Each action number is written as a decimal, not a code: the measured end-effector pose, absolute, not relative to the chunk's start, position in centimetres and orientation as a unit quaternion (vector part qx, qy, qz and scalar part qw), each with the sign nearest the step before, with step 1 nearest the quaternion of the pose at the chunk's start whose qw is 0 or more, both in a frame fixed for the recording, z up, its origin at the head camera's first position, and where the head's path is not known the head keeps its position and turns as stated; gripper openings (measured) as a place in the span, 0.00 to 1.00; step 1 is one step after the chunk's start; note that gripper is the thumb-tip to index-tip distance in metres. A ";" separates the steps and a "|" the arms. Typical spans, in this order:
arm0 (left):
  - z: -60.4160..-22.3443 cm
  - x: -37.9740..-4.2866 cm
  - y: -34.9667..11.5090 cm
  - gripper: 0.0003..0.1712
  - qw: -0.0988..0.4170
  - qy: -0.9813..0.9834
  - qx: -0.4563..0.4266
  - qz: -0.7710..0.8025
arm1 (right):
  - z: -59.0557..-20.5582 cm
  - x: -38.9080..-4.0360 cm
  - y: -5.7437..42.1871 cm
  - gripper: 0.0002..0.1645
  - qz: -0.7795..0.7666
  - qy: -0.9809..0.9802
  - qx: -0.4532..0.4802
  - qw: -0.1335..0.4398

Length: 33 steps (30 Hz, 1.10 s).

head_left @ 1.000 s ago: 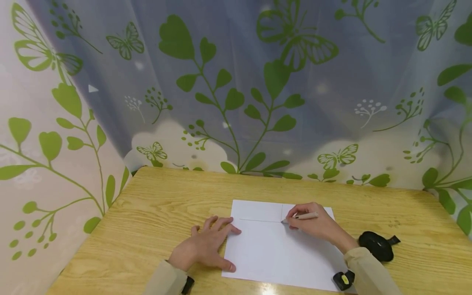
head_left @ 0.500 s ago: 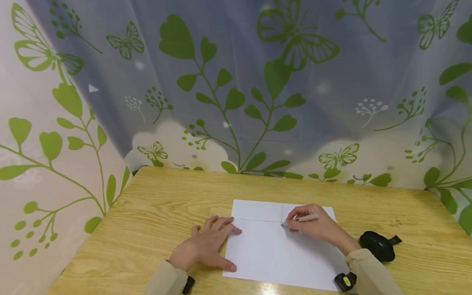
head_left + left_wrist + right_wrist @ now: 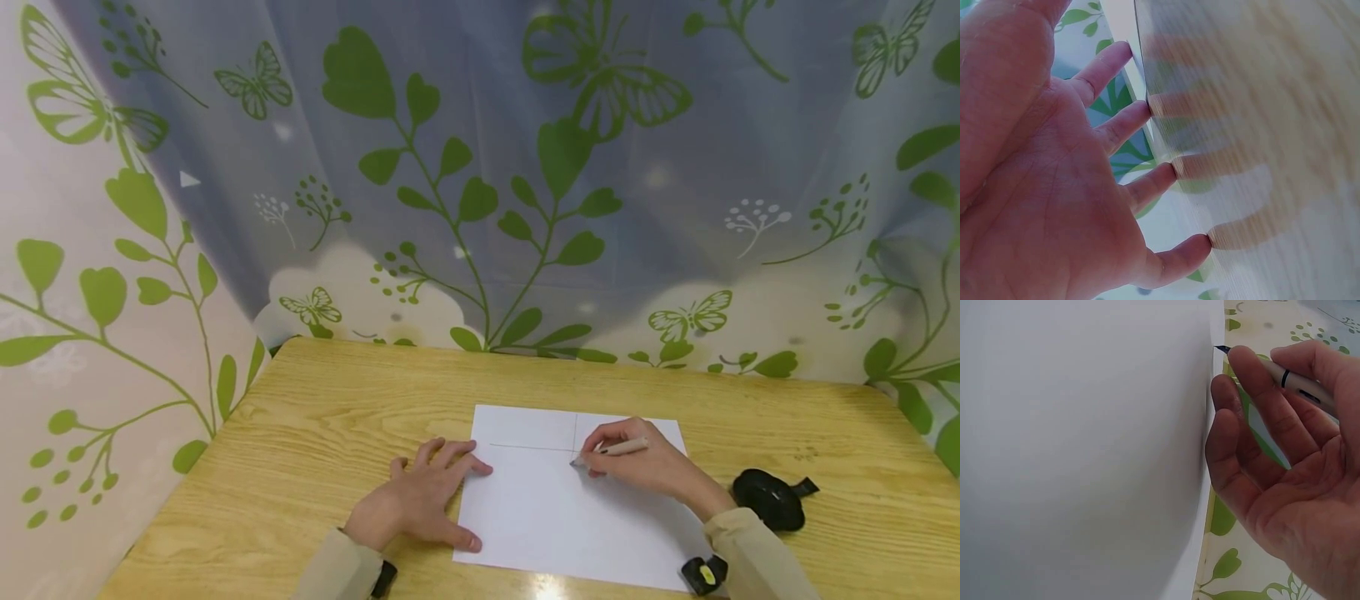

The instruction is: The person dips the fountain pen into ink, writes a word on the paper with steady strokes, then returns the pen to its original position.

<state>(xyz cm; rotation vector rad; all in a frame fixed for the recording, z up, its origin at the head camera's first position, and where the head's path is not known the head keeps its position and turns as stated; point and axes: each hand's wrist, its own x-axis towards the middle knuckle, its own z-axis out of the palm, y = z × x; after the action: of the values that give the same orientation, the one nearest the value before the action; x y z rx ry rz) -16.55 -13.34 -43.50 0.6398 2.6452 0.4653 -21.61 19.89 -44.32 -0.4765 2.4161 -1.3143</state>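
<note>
A white sheet of paper [image 3: 525,517] lies on the table, with a long thin horizontal line and a vertical line drawn in its upper part. My right hand [image 3: 645,457] pinches a beige fountain pen [image 3: 628,447] between thumb and fingers. In the right wrist view, the dark nib of the fountain pen [image 3: 1310,391] points to the paper's surface. Spread fingers of my left hand [image 3: 423,497] rest on the paper's left edge and the wood beside it. The left wrist view shows the left hand's palm [image 3: 1054,187] lifted, with fingertips touching down.
A glossy black rounded object [image 3: 768,500] with a short tab lies right of the paper. Beside the right sleeve is a small black device [image 3: 703,575] with a yellow patch. A leaf-and-butterfly curtain [image 3: 450,167] hangs behind the wooden table [image 3: 337,400].
The nib has moved slightly down the sheet, towards the person, and the vertical line now reaches below the horizontal one. The left hand stays in place.
</note>
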 end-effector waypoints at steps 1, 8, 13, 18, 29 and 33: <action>-43.5 -16.5 -13.3 0.49 0.190 0.940 0.227 0.167 | -44.4 -21.6 19.9 0.11 -0.462 0.852 -0.172 0.174; -43.4 -16.5 -13.3 0.49 0.199 0.938 0.222 0.176 | -44.5 -21.5 20.0 0.11 -0.467 0.844 -0.193 0.179; -43.4 -16.6 -13.3 0.49 0.200 0.937 0.223 0.178 | -44.6 -21.4 20.1 0.11 -0.469 0.840 -0.202 0.186; -43.4 -16.6 -13.3 0.49 0.201 0.937 0.222 0.177 | -44.6 -21.3 20.1 0.11 -0.464 0.836 -0.220 0.195; -43.6 -16.6 -13.4 0.49 0.197 0.938 0.224 0.176 | -44.6 -21.1 19.9 0.09 -0.457 0.826 -0.252 0.211; -43.7 -16.6 -13.4 0.49 0.195 0.938 0.224 0.177 | -44.7 -21.0 19.7 0.09 -0.458 0.822 -0.262 0.215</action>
<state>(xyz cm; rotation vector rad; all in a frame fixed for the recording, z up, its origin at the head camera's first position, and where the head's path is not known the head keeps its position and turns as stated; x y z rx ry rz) -16.59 -13.41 -43.66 0.6288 2.6303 0.4961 -21.04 19.72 -44.68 -0.7267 2.2783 -1.2703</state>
